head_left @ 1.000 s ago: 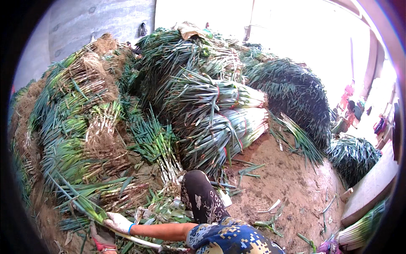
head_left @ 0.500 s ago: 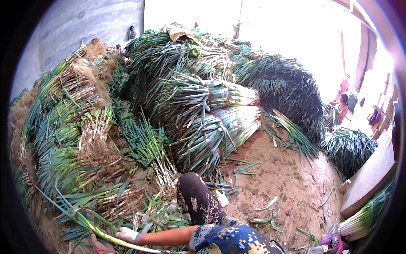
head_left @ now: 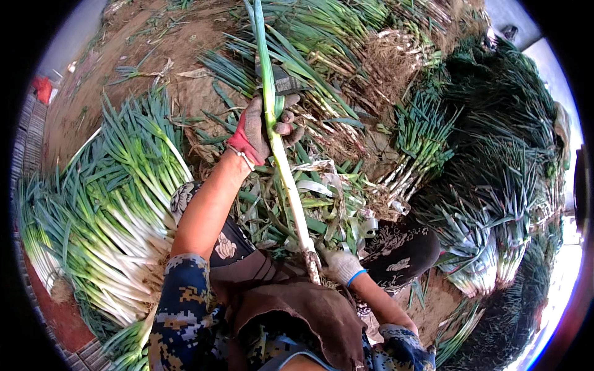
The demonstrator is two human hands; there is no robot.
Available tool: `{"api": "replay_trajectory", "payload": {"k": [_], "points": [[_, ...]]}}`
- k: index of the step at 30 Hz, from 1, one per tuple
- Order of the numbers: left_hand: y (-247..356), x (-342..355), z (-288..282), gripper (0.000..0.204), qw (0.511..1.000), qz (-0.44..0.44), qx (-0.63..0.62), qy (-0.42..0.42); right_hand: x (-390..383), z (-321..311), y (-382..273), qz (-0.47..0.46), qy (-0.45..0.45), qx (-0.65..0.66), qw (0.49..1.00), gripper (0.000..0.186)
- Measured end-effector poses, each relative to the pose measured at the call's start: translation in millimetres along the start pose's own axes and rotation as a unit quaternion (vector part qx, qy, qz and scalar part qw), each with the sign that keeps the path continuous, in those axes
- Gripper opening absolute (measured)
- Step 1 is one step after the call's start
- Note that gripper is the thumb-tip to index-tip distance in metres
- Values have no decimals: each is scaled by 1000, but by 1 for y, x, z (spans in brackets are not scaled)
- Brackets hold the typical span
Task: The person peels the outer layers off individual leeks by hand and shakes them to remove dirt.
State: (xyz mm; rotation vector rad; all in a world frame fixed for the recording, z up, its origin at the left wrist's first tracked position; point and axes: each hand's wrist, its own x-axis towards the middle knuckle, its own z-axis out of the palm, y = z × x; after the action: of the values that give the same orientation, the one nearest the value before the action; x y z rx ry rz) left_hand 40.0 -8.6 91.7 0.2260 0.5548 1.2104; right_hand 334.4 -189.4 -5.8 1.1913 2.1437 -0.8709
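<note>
Since half a second ago the whole view has swung round: the big heaps that lay ahead now sit to the right and top, and a single long green onion (head_left: 286, 173), then low near the lower edge, now stands up the middle of the picture, held in both hands.

Nearest, a brown apron (head_left: 309, 315) covers the lap, with camouflage sleeves on either side. Just above it the right hand (head_left: 341, 266), in a white glove with a blue cuff, is closed round the root end of the onion. Farther up, the left hand (head_left: 260, 131), in a red and grey glove, is clamped on the stalk where white turns to green (its fingers wrap right round it). Loose peeled leaves (head_left: 328, 204) lie under the stalk between the two hands.

To the left, a laid-out bundle of cleaned onions (head_left: 117, 210) shows white shanks and green tops. Beyond, bare earth (head_left: 124, 68) stretches to the upper left, and tall piles of unpeeled onions (head_left: 495, 161) fill the right side.
</note>
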Motion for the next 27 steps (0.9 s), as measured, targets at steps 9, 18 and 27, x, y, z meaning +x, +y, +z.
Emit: {"api": "replay_trajectory", "payload": {"k": [9, 18, 27], "points": [[-9, 2, -7, 64, 984, 19, -35, -175, 64, -129, -48, -205, 224, 494, 815, 44], [-4, 17, -41, 64, 994, 43, 63, 75, 74, -169, -95, -132, 233, 539, 799, 35], [-19, 16, -45, 33, 996, 62, 59, 27, 97, -140, -87, -197, 285, 525, 777, 39]]}}
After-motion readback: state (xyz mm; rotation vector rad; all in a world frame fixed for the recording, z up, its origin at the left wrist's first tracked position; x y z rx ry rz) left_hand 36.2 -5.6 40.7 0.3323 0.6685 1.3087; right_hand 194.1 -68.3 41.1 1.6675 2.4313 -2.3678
